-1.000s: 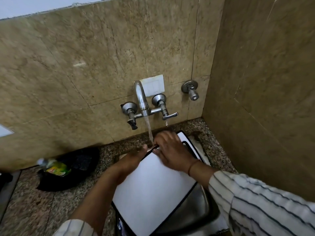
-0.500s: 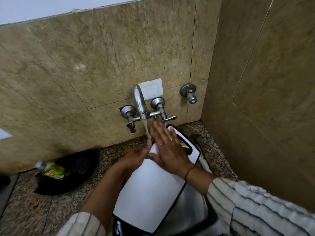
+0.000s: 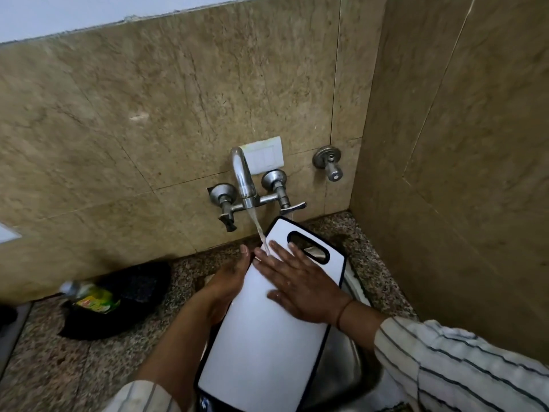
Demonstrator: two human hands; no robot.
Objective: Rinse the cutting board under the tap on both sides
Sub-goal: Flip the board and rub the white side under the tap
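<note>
A white cutting board (image 3: 261, 352) with a black rim and a handle slot at its far end lies tilted over the steel sink (image 3: 341, 370). Water runs from the wall tap (image 3: 243, 179) onto the board's upper left part. My left hand (image 3: 228, 281) grips the board's left edge, fingers hidden under it. My right hand (image 3: 297, 283) lies flat on the board's face with fingers spread, fingertips at the water stream, just below the handle slot.
A black bag (image 3: 118, 298) with a green-labelled plastic bottle (image 3: 89, 298) lies on the speckled counter (image 3: 74, 364) at the left. Tiled walls close in behind and on the right. A separate valve (image 3: 328, 162) sticks out right of the tap.
The board has slid farther toward the wall, so its handle slot now shows beyond my right hand. My right hand has flattened and moved down the board's face. My left hand keeps its hold.
</note>
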